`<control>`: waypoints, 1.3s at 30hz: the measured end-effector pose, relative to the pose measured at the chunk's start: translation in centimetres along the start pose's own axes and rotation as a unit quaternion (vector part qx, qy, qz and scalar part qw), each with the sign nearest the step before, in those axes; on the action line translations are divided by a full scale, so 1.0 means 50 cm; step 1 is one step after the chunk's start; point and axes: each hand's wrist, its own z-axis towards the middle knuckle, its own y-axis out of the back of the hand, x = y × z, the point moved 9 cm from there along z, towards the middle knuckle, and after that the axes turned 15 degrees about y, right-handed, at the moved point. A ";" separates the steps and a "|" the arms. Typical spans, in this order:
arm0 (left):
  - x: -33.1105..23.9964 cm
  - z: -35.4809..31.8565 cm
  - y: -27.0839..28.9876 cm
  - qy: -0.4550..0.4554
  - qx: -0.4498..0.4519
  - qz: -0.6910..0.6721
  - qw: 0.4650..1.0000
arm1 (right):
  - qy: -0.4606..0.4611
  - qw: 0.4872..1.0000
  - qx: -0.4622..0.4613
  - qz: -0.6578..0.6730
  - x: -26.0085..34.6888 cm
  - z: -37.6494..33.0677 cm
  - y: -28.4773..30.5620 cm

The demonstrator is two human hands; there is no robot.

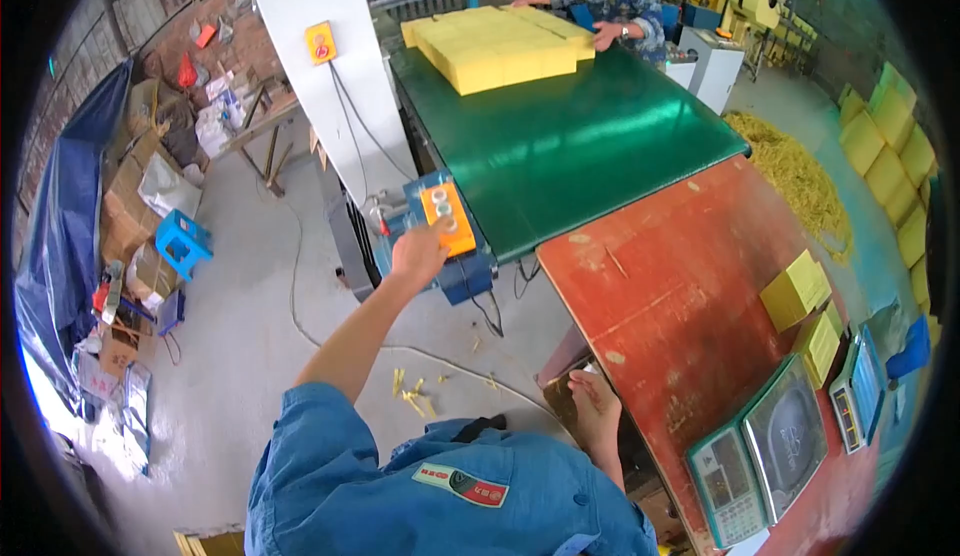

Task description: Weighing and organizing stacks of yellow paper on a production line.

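Control box: blue housing with an orange button panel [447, 218], centre of the frame, fixed at the near left corner of the green conveyor table [600, 136].
Left hand [418, 254]: arm stretched forward from the lower edge, fingers loosely extended, fingertips touching the lower edge of the orange panel beside its round buttons; nothing held.
Right hand: not in view. A bare foot [597, 408] shows lower centre, by the edge of the red table.
Handling judgement: box looks rigid and bolted on, not something to lift; buttons are small and stiff-looking, best met with one fingertip pressed squarely, the rest of the hand clear of neighbouring buttons.
Cables: dark leads [350, 116] run from the box region up to a yellow switch [321, 42] on the white column, upper left of centre.
Foam slabs: wide yellow stack [495, 48] at the far end of the green table, top centre; probably light and soft.
Other person: hand resting on the far right corner of that stack [606, 36].
Red table [680, 286]: right of centre, carrying small yellow blocks [797, 291] and a weighing scale [765, 451], lower right.
Floor: yellow offcuts [415, 391] scattered lower centre.
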 end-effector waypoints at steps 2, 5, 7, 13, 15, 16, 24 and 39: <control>-0.040 -0.055 0.003 -0.067 -0.061 0.024 0.996 | -0.018 0.999 -0.047 -0.003 -0.009 -0.015 0.060; -0.034 0.003 0.076 -0.153 -0.092 0.008 0.984 | 0.016 0.989 -0.117 -0.084 -0.031 0.056 0.055; -0.037 0.002 0.075 -0.175 -0.108 -0.002 0.979 | 0.040 0.979 -0.159 -0.123 -0.004 0.068 0.087; -0.026 0.030 0.038 -0.128 0.002 0.059 0.990 | 0.137 0.896 -0.197 -0.375 0.027 0.072 0.117; -0.022 0.029 0.032 -0.127 -0.001 0.057 0.990 | 0.193 0.865 -0.140 -0.442 0.043 0.078 0.083; -0.022 0.031 0.031 -0.124 -0.002 0.056 0.991 | 0.196 0.862 -0.139 -0.446 0.042 0.079 0.079; -0.018 0.032 0.026 -0.131 -0.018 0.039 0.990 | 0.197 0.854 -0.136 -0.462 0.043 0.086 0.069; -0.033 0.027 0.024 -0.110 -0.017 0.072 0.991 | 0.180 0.900 -0.143 -0.369 0.031 0.080 0.097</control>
